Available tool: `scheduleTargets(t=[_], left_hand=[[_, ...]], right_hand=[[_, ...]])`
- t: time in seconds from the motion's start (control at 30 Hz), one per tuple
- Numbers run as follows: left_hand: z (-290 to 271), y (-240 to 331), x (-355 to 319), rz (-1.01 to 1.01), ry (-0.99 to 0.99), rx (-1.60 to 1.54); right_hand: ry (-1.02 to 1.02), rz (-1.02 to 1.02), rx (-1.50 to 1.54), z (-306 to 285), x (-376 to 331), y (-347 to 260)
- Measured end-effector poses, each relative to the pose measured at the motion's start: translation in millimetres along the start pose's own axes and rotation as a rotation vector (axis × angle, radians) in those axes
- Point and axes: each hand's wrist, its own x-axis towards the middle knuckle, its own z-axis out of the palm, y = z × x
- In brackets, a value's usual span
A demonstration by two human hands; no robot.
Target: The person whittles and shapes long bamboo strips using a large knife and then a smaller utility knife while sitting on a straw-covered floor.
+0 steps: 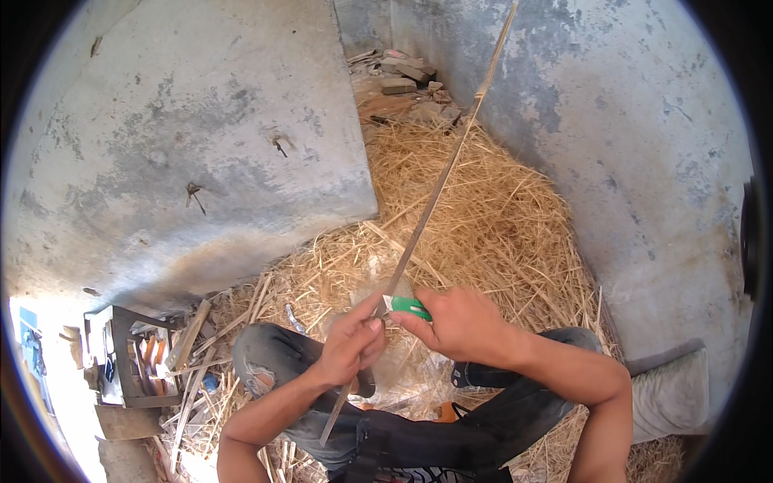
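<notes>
A long, thin bamboo strip runs slantwise from my lap up past the straw to the top of the view. My left hand is closed round its lower part, with the strip's near end sticking out below. In my right hand is a green-handled knife, gripped in closed fingers. Its short metal blade lies against the strip just above my left fingers. Both hands meet over the gap between my bent knees.
Straw-like shavings are heaped ahead of me. Grey walls rise on both sides. Bricks lie in the far corner. A small wooden rack holding tools stands at left, beside loose bamboo pieces. Pale cloth lies at right.
</notes>
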Motion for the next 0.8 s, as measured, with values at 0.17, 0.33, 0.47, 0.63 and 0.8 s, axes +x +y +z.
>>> scheduleTargets(t=[0.17, 0.33, 0.47, 0.63, 0.8], left_hand=[[-3.3, -5.5, 1.1, 0.029, 0.032, -0.004], [-2.7, -4.8, -7.5, 0.018, -0.022, 0.021], [-2.6, -4.0, -6.5, 0.022, 0.024, 0.039], [-2.6, -0.6, 3.9, 0.045, 0.048, 0.052], [0.1, -2.5, 0.6, -0.002, 0.082, 0.123]], right_hand=[[0.135, 0.023, 0.017, -4.3, 16.8, 11.9], [0.217, 0.077, 0.065, -27.9, 28.1, 35.6], [0.015, -0.032, 0.001, 10.7, 4.6, 0.7], [-0.084, -0.043, 0.068, -3.1, 14.0, 3.0], [0.27, 0.061, 0.02, 7.1, 25.9, 30.4]])
